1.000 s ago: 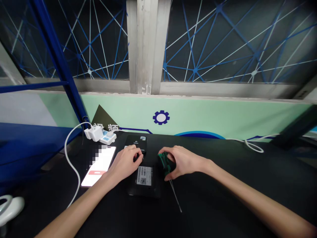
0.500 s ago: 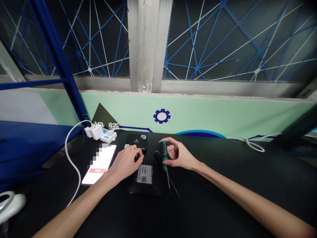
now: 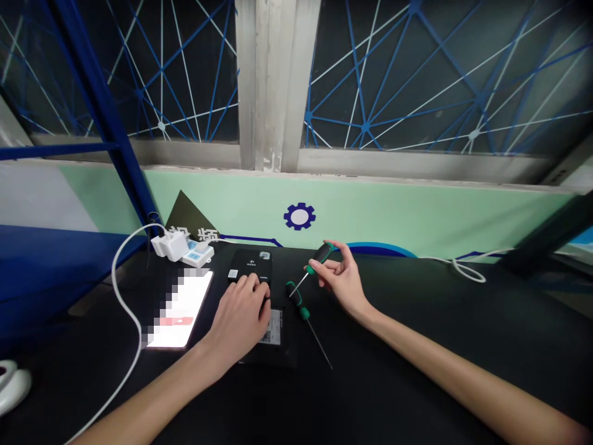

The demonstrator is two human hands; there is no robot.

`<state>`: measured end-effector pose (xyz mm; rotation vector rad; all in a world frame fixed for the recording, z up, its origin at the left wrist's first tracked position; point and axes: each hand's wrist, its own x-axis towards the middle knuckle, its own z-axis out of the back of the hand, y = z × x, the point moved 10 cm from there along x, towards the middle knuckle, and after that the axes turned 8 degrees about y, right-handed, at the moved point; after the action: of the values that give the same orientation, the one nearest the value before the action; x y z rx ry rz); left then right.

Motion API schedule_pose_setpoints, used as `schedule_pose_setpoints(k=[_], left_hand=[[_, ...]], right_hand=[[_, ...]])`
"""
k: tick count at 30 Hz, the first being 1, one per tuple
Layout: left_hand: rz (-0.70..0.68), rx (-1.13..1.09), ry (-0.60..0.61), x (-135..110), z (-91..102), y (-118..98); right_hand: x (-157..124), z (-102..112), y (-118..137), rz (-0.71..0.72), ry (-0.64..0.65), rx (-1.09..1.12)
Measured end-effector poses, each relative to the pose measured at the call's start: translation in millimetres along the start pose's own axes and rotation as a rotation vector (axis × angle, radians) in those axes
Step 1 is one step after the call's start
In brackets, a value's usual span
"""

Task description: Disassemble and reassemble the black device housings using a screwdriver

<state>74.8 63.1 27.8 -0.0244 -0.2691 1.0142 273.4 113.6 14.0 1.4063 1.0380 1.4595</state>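
My right hand [image 3: 343,281] grips a green-and-black screwdriver [image 3: 323,252] by its handle, the shaft slanting down to the left. Below its tip, a second green-and-black screwdriver [image 3: 303,312] lies on the table, its shaft toward me. My left hand [image 3: 243,309] is palm down with bent, slightly parted fingers. Its fingertips are at the near edge of a flat black box [image 3: 250,262], and I cannot tell whether they touch it. Under and beside that hand is a black rectangular device with a white printed label [image 3: 275,327], partly hidden by the hand.
Left of my left hand lies a lit phone [image 3: 188,306]. Behind it, a white power strip [image 3: 197,253] holds a charger [image 3: 171,246], whose white cable [image 3: 121,290] loops forward. Another white cable [image 3: 463,270] lies at the back right. The green wall [image 3: 393,213] bounds the black table.
My right hand has lifted one screwdriver off the other and tilted it, moving up and right. My left hand has flattened from a tighter curl and now covers part of the label.
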Motion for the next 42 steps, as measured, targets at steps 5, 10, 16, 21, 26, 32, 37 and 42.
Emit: schedule_pose_setpoints(k=[5,10,16,21,26,32,37,42], left_hand=[[0.018,0.082,0.038,-1,-2.9,-6],[0.029,0.13,0.077,1,-6.4,-5],[0.004,0.121,0.093,2,-9.2,-4],[0.036,0.087,0.132,-4,-7.8,-5],[0.059,0.044,0.086,-14,-6.9,-6],[0.055,-0.067,0.018,-14,-9.5,-3],[0.057,-0.109,-0.002,-15,-8.9,1],[0.051,-0.159,-0.018,-15,-8.5,3]], right_hand=[[1,1,1,-0.016,-0.007,-0.039],[1,-1,6,-0.014,0.004,-0.084],[10,-19,27,0.069,0.116,-0.182],[20,-36,49,0.139,0.196,-0.443],[24,-48,58,0.189,0.186,-0.641],[18,-52,57,0.235,0.161,-0.621],[12,-51,36,0.18,0.196,-0.295],[8,-53,11,0.129,0.201,0.026]])
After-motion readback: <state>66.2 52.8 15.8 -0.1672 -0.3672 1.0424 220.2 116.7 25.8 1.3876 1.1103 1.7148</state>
